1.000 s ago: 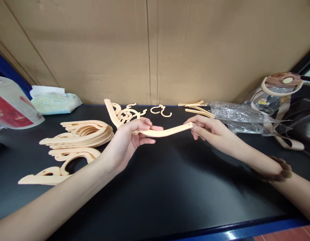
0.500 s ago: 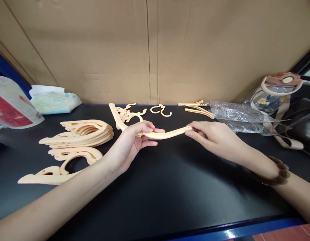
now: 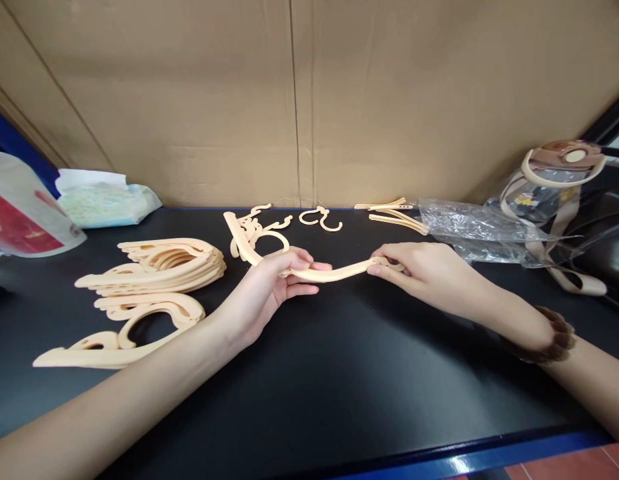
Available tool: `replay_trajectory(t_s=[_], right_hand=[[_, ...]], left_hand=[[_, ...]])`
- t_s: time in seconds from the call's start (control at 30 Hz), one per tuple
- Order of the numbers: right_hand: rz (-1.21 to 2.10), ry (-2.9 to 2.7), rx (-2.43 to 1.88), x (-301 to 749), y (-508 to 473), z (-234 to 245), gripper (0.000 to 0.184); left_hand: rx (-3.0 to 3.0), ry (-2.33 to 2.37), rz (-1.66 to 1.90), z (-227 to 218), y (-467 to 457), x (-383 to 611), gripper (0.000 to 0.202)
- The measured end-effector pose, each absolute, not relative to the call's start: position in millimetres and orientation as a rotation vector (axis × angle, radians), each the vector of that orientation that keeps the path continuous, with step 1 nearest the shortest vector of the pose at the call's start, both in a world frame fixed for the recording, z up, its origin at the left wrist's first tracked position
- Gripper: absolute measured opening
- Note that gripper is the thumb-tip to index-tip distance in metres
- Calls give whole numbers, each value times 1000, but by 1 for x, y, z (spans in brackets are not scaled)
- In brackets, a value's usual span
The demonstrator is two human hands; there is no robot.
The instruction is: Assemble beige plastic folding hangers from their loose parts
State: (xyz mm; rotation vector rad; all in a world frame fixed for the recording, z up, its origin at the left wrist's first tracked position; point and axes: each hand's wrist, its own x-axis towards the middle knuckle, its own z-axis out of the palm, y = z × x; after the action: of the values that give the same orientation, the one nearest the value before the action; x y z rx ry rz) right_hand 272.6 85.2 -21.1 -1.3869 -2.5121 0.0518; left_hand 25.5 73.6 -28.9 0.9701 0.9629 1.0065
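Observation:
A cream plastic folding clothes hanger (image 3: 334,273) is stretched between my two hands above the table. My left hand (image 3: 274,280) is closed around its middle, with the thumb on top and the other fingers reaching underneath. One hanger arm slants up and away past this hand, beside a round hook. My right hand (image 3: 414,270) pinches the tip of the other arm between thumb and fingers, and a curved bit of that tip shows under the fingers. The joint in the middle is largely hidden by my left hand.
Left on the black table (image 3: 309,373) lie stacked folded hangers (image 3: 164,267) and a single folded hanger (image 3: 89,358). Behind are loose hooks (image 3: 322,219), straight arm pieces (image 3: 397,222), clear plastic bags (image 3: 469,227), a strapped bottle (image 3: 539,193), a tissue pack (image 3: 109,203) and a cup (image 3: 29,207).
The hanger's far-left arm has tipped down and shifted slightly right. My left hand has moved a little right, and more of the tip shows in my right hand.

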Motion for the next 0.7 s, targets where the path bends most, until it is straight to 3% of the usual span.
replay_trajectory(t_s=[0.7], right_hand=[[27,-2686,-1301,277,90,-21,43]], left_hand=[[1027,1005,965,-32,75,24,8]])
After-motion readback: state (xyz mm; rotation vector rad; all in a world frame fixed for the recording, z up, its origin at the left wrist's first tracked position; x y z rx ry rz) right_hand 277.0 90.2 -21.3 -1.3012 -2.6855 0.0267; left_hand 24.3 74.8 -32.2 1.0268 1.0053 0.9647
